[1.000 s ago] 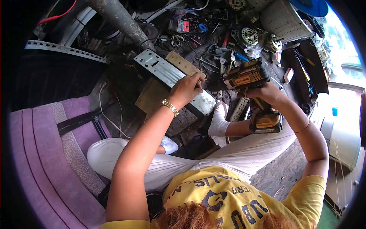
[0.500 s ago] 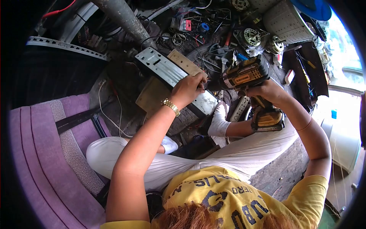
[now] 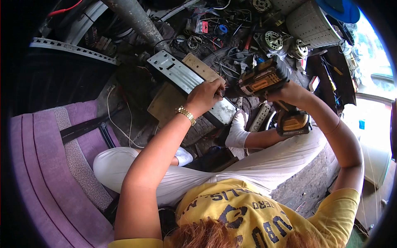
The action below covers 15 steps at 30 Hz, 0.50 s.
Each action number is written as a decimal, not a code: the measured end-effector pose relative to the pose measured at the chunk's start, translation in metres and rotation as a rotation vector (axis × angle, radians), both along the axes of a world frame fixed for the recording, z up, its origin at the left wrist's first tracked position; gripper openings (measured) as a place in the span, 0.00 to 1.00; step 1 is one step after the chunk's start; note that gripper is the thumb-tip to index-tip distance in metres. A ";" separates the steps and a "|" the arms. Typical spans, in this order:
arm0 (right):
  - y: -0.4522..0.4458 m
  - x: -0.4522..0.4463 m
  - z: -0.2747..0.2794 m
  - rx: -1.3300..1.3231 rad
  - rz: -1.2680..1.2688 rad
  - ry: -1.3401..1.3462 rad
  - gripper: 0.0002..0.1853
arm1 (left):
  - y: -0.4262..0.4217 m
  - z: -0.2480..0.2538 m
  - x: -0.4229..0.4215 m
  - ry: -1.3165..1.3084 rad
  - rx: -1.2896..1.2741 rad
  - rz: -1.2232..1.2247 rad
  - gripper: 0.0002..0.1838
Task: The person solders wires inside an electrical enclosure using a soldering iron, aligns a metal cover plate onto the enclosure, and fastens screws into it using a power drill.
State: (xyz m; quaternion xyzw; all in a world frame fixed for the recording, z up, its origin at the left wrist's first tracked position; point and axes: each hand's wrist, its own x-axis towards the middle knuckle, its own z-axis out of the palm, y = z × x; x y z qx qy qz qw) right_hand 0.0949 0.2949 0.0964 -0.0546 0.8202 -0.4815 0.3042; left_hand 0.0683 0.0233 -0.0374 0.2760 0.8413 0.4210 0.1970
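Note:
A long silver metal plate with holes [image 3: 175, 74] lies diagonally in front of my crossed legs, beside a brown board [image 3: 200, 68]. My left hand [image 3: 205, 97] rests over the plate's middle, its fingers pinched near the tip of a drill; whatever is between them is too small to make out. My right hand [image 3: 285, 95] is wrapped round the handle of a yellow and black cordless drill [image 3: 264, 80], whose chuck points left towards my left fingertips. Part of the plate is hidden behind my left hand.
Loose wires, tools and motor parts [image 3: 273, 40] spread across the far floor. A grey pole [image 3: 136, 20] slants down beyond the plate. A perforated white drum [image 3: 312, 25] stands at the upper right, a purple cushioned seat [image 3: 37, 165] at the left.
The drill's battery end has risen slightly and shifted right with my right hand, and my right elbow has moved outward. My left hand has barely moved, still pinched near the drill tip.

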 end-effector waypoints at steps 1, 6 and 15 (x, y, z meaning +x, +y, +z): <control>-0.003 -0.006 0.007 0.036 -0.052 -0.123 0.19 | 0.000 0.000 0.001 0.023 -0.004 0.001 0.15; -0.004 -0.011 0.004 0.048 -0.124 -0.253 0.19 | -0.001 -0.001 0.000 0.068 0.006 -0.004 0.15; 0.007 0.010 -0.010 -0.116 -0.236 -0.260 0.20 | -0.002 -0.006 -0.001 0.082 0.009 -0.021 0.16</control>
